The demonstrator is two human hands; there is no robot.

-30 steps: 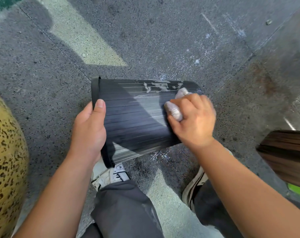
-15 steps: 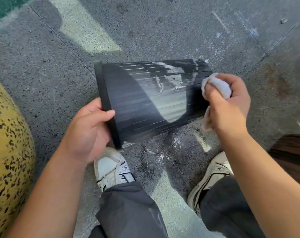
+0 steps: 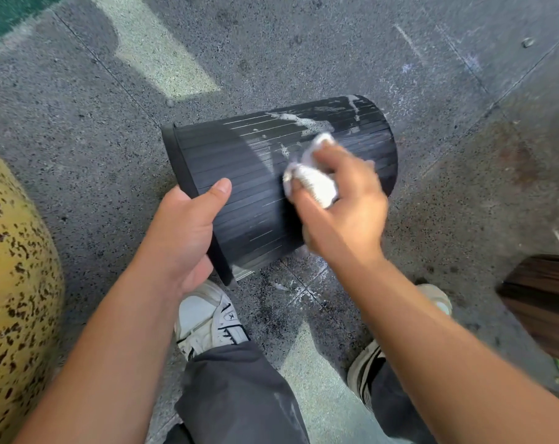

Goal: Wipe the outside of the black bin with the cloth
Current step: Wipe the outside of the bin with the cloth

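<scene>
A black ribbed bin [image 3: 239, 161] is held on its side above the pavement, rim to the left, base to the right. White foam smears streak its upper right wall. My left hand [image 3: 185, 232] grips the rim, thumb lying on the outer wall. My right hand [image 3: 345, 206] is closed around a crumpled white cloth [image 3: 313, 179], which presses against the bin's side near the middle. The hand is motion-blurred. The bin's inside is hidden.
Speckled grey pavement [image 3: 79, 155] lies all around, wet below the bin. My two white shoes [image 3: 207, 318] and dark trousers are at the bottom. A yellow spotted rounded object [image 3: 12, 283] is at the left, a dark wooden thing [image 3: 544, 299] at the right.
My right hand with the cloth came back from beyond the bin's base onto its side wall. The bin has tilted, base further up and right. My left hand kept hold of the rim.
</scene>
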